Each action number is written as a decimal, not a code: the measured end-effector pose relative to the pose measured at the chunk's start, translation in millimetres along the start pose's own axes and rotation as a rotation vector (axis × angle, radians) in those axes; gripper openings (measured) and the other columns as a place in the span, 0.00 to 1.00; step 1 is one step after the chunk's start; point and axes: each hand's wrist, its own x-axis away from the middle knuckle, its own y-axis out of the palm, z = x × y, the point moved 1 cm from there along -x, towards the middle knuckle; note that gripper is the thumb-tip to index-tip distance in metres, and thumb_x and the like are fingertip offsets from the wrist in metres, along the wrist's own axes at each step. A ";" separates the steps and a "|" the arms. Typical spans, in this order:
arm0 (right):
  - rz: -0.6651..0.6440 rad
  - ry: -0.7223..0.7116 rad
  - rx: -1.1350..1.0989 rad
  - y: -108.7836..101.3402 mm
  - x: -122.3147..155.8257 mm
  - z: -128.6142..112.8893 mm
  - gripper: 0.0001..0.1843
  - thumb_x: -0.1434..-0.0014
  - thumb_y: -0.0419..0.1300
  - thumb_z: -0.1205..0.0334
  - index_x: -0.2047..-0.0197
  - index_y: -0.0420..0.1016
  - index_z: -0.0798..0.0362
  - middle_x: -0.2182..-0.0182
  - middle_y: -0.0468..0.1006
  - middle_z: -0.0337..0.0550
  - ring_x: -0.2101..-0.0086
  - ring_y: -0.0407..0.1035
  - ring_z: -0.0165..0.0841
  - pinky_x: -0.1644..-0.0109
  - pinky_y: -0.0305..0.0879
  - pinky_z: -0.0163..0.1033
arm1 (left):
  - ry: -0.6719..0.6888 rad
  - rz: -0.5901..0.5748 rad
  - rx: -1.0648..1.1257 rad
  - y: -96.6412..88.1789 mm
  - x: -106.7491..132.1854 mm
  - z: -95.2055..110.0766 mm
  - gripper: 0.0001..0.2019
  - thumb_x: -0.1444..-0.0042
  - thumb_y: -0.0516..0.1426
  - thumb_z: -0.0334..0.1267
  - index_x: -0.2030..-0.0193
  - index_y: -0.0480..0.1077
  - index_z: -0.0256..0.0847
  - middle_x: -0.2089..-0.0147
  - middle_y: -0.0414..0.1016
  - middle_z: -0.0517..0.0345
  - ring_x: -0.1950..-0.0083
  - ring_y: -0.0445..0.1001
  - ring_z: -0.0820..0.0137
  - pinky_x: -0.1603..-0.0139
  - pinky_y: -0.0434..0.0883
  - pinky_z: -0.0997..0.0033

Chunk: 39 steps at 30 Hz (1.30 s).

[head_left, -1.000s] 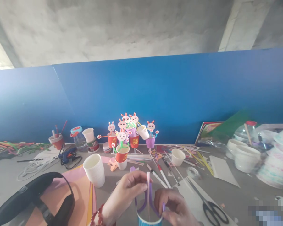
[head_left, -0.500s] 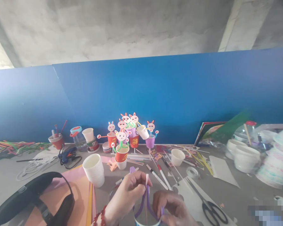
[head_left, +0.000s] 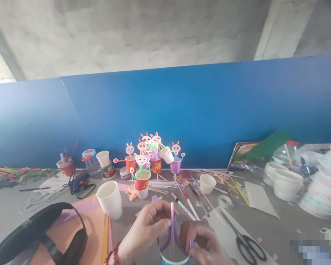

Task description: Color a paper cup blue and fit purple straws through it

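In front of me, low in the view, is a paper cup with a blue-patterned side (head_left: 175,261), cut off by the bottom edge. A thin white straw (head_left: 172,213) stands upright out of it. Fuzzy purple pipe cleaner (head_left: 174,235) runs up along the straw and bends down to the cup's rim. My left hand (head_left: 151,224), with a red bead bracelet, pinches the pipe cleaner beside the straw near its top. On the cup's right side, my right hand (head_left: 201,239) has thumb and fingers closed on a purple pipe cleaner end at the rim.
Rabbit-faced cup figures (head_left: 142,176) stand at the back middle. White cups (head_left: 110,200), markers (head_left: 185,208), black scissors (head_left: 246,243) and a tape roll (head_left: 225,201) lie around. A black headset-like object (head_left: 44,232) rests on coloured paper at left. Behind rises a blue partition (head_left: 165,103).
The cup has shifted slightly up and right, and the straw shows more clearly between my hands. Both hands keep their grip.
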 end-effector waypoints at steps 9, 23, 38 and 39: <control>-0.003 0.019 0.010 0.7 2.1 1.5 0.14 0.42 0.70 0.50 0.70 0.81 0.52 0.74 0.76 0.42 0.71 0.70 0.34 0.65 0.64 0.37 | -0.050 0.085 -0.059 5.2 0.8 2.1 0.10 0.51 0.57 0.29 0.62 0.76 0.36 0.67 0.74 0.58 0.65 0.70 0.70 0.63 0.66 0.72; 0.050 -0.038 0.017 -0.7 -3.6 -8.7 0.11 0.39 0.68 0.52 0.69 0.80 0.49 0.73 0.76 0.41 0.71 0.69 0.33 0.66 0.62 0.37 | -0.096 0.193 0.215 -4.9 33.0 -36.7 0.23 0.43 0.61 0.59 0.52 0.80 0.43 0.48 0.81 0.48 0.41 0.72 0.48 0.37 0.66 0.52; 0.217 0.060 -0.008 -1.5 -4.8 -2.3 0.09 0.38 0.67 0.54 0.66 0.81 0.50 0.64 0.78 0.45 0.68 0.72 0.34 0.66 0.70 0.36 | 0.215 0.037 0.507 14.4 20.2 -80.8 0.29 0.51 0.71 0.47 0.42 0.74 0.50 0.45 0.79 0.46 0.41 0.74 0.50 0.40 0.67 0.52; 0.242 0.077 -0.018 -1.7 -4.6 0.0 0.09 0.38 0.67 0.54 0.66 0.80 0.50 0.63 0.78 0.45 0.68 0.73 0.34 0.67 0.71 0.36 | 0.238 0.078 0.492 13.8 19.1 -86.8 0.29 0.51 0.72 0.48 0.42 0.74 0.50 0.42 0.78 0.46 0.39 0.72 0.48 0.38 0.65 0.50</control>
